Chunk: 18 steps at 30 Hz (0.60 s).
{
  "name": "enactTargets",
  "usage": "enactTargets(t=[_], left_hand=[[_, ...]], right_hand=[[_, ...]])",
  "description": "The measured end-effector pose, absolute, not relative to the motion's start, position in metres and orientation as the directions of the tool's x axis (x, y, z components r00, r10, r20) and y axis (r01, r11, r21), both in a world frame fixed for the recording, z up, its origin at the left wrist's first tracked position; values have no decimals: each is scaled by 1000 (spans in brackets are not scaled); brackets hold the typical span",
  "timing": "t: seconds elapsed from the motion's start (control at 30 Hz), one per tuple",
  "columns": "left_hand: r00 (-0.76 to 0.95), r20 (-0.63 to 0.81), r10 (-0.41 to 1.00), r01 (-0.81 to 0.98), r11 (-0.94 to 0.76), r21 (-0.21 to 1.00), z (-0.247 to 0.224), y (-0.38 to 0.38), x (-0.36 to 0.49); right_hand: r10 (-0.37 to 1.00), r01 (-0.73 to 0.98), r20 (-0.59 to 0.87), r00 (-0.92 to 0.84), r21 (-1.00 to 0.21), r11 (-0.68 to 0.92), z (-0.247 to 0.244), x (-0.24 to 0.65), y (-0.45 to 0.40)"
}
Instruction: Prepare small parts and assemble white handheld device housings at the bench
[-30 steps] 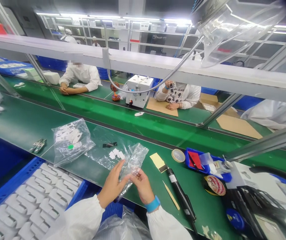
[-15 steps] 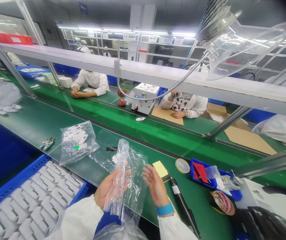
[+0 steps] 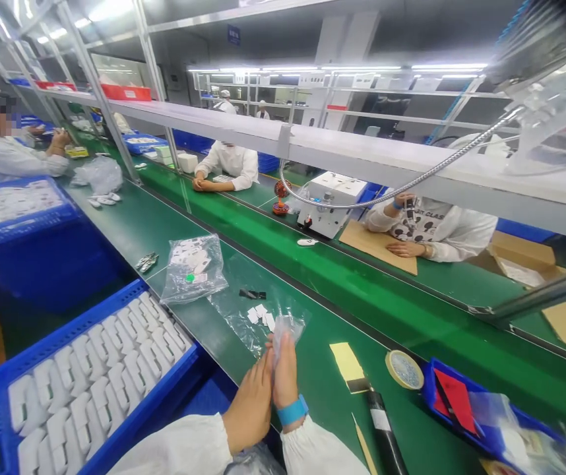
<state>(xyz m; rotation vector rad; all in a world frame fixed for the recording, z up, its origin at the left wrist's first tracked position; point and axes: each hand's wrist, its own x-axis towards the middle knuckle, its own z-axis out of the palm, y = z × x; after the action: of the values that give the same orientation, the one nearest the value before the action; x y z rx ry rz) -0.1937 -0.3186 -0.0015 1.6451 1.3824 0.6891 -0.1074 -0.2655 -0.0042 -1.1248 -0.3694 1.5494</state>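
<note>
My left hand (image 3: pixel 253 402) and my right hand (image 3: pixel 285 373) are pressed together at the near edge of the green bench, with a folded clear plastic bag (image 3: pixel 280 330) between the palms. The right wrist wears a blue band. Just beyond the fingers, small white pieces (image 3: pixel 261 316) and a black strip (image 3: pixel 252 294) lie on a clear plastic sheet (image 3: pixel 236 323). A clear bag of white parts (image 3: pixel 194 264) with a green sticker rests farther left.
A blue crate (image 3: pixel 90 316) of white casings stands at left. To the right are a yellow notepad (image 3: pixel 346 363), black screwdriver (image 3: pixel 384 429), tape roll (image 3: pixel 404 369) and blue tray (image 3: pixel 431 389). Several people sit around the line; a shelf crosses above.
My hands have come together, pressing the clear bag into a narrow bundle. The view has turned left, showing more of the crates and a person at far left.
</note>
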Motion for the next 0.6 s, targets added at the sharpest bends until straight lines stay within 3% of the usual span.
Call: enactTargets(t=[0.17, 0.27, 0.4, 0.6], left_hand=[[257, -187, 948, 252, 121, 960, 0, -323, -209], [283, -242, 928, 198, 190, 962, -4, -322, -219], [224, -290, 930, 244, 234, 941, -8, -320, -239], [176, -306, 935, 399, 217, 891, 2, -321, -294]], right_hand=[[867, -609, -494, -68, -668, -428, 2, -105, -262], [873, -595, -465, -144, -664, -452, 9, -104, -258], [903, -499, -399, -160, -757, -423, 12, -97, -254], [902, -164, -385, -194, -894, -417, 3, -82, -254]])
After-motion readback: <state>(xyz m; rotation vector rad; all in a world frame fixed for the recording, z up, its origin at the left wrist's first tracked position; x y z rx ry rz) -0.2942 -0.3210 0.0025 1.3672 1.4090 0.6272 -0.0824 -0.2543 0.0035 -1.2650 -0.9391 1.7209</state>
